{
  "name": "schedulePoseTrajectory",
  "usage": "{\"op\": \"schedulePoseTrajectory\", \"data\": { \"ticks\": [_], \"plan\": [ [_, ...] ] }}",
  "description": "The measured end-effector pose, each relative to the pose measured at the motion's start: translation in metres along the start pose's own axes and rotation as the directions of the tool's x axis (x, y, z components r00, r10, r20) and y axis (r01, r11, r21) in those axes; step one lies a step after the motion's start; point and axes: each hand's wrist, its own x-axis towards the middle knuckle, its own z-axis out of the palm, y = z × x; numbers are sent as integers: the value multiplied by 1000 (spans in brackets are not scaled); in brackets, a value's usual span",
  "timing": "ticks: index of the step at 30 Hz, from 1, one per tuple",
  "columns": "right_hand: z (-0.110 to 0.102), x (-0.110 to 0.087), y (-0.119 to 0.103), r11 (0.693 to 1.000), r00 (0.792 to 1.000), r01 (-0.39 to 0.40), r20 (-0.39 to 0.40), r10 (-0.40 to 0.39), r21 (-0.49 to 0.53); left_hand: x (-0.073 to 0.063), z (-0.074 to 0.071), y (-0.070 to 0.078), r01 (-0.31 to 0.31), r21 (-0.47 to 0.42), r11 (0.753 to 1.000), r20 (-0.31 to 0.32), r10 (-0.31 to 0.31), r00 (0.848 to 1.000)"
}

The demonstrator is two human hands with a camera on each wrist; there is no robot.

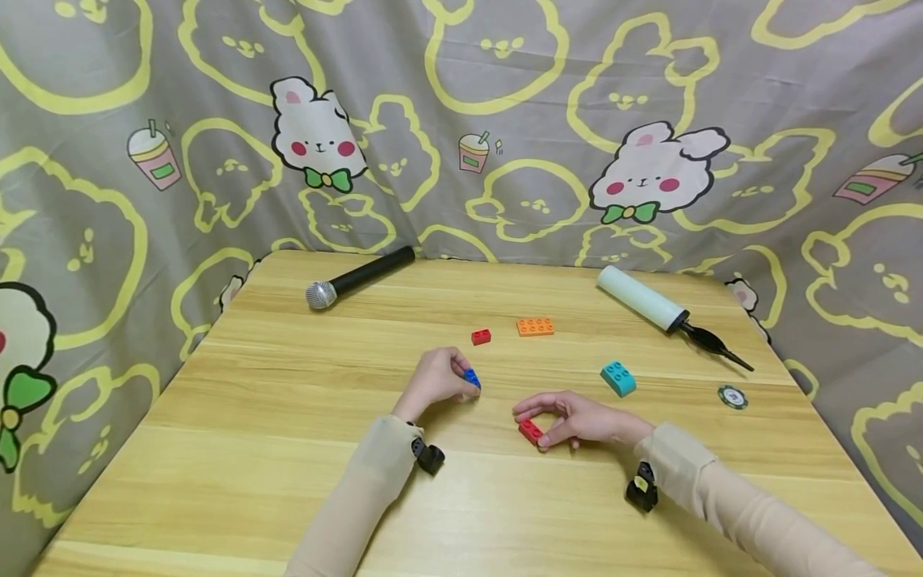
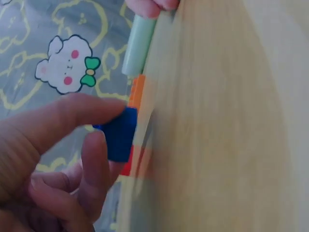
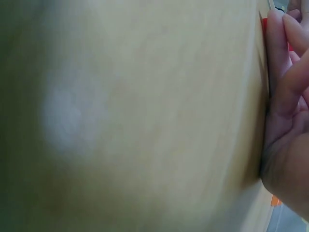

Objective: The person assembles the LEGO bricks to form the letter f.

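Observation:
My left hand [image 1: 438, 375] pinches a blue toy brick [image 1: 472, 378] between thumb and fingers. In the left wrist view the blue brick [image 2: 120, 134] shows its smooth side, close over the tabletop. To the right and nearer me, my right hand [image 1: 577, 417] has thumb and fingertips at opposite ends of a red toy brick [image 1: 530, 431], gripping it low at the table. The right wrist view shows the right hand [image 3: 289, 101] along the frame's edge, its fingers hiding most of the red brick.
Beyond the hands lie a small red brick [image 1: 481, 336] and an orange brick [image 1: 535, 327]. A teal brick [image 1: 618, 378], a poker chip [image 1: 733, 397] and a pale hand pump [image 1: 642, 300] lie to the right. A microphone [image 1: 360, 276] rests at the back left, before a patterned curtain [image 1: 447, 72].

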Motion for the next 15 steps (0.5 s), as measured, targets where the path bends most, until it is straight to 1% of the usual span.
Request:
{"op": "schedulePoseTrajectory", "data": {
  "ticks": [4, 7, 11, 15],
  "plan": [
    [1, 3, 0, 999, 999, -9, -39, 7, -34, -2, -2, 6, -23, 38, 999, -25, 24, 999],
    [3, 5, 0, 998, 998, -15, -68, 12, -54, -4, -2, 9, -43, 52, 998, -32, 45, 999],
    [5, 10, -2, 998, 993, -30, -117, 25, -46, -7, -2, 15, -73, 61, 995, -34, 75, 997],
    [9, 14, -4, 998, 983, -43, -182, 35, -39, -9, -1, 20, -94, 86, 992, -54, 99, 994]
  ]
}}
